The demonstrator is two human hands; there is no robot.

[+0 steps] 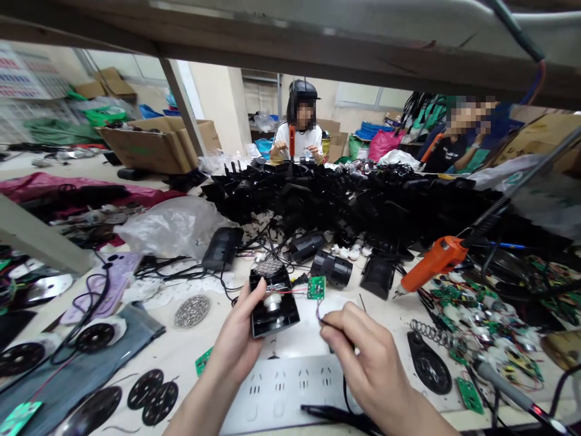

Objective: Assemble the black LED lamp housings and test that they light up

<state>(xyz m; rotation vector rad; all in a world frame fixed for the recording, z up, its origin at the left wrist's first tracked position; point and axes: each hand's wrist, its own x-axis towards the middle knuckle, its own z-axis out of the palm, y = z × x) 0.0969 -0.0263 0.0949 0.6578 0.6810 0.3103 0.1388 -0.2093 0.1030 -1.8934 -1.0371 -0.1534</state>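
My left hand (239, 334) is closed around an open black plastic housing (282, 320), its thumb over the near-left rim. Inside the housing sits a small whitish, motor-like part (273, 303). Thin red wires run from there to a small green circuit board (316, 287), which hangs just right of the housing. Below that board, my right hand (367, 350) pinches thin wires (318, 310) that lead up to it. A black cable (345, 393) trails down beneath the right hand.
A white power strip (281, 387) lies below both hands. An orange electric screwdriver (433, 264) hangs at right, above heaped circuit boards (490, 315) and a soldering iron (508, 387). Black housings (318, 200) are piled ahead; two people sit beyond. A metal beam (290, 36) crosses overhead.
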